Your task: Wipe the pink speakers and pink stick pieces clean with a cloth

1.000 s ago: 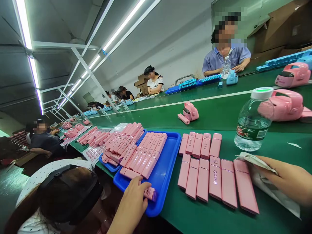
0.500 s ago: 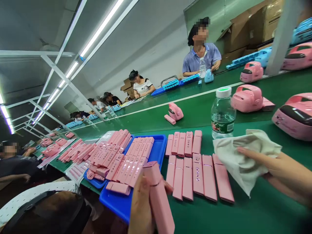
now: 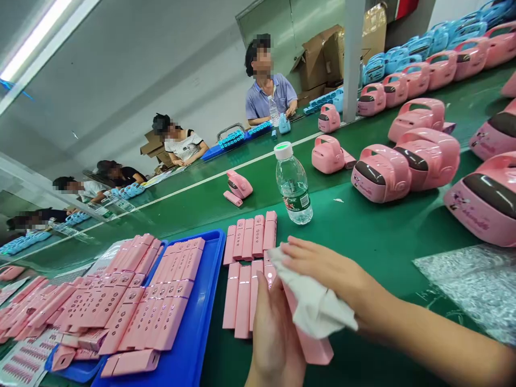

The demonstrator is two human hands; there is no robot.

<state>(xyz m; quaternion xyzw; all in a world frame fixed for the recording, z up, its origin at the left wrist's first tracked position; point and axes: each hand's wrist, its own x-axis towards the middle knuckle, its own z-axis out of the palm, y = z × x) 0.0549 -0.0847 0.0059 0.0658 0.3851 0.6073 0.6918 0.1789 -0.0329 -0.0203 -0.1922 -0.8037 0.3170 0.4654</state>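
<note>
My left hand [image 3: 276, 336] is wrapped round a long pink plastic bar [image 3: 316, 350], held tilted above the green table. My right hand [image 3: 334, 269] presses a crumpled white cloth [image 3: 318, 306] along the bar's upper face, hiding much of it. Just left of the hands, similar pink bars [image 3: 242, 301] lie side by side in two rows, some with printed round marks. More pink bars [image 3: 161, 317] are stacked in a blue tray [image 3: 203, 306] further left.
A water bottle [image 3: 294, 188] stands behind the rows. Pink handled toy-like housings [image 3: 381, 174] are spread over the right side, with blue ones [image 3: 374, 69] behind. Clear plastic wrap [image 3: 467, 279] lies at right. Co-workers sit across the line, one in a blue shirt [image 3: 272, 97].
The view has swung to the right. My right hand has brought the cloth from the side onto the bar in my left hand.
</note>
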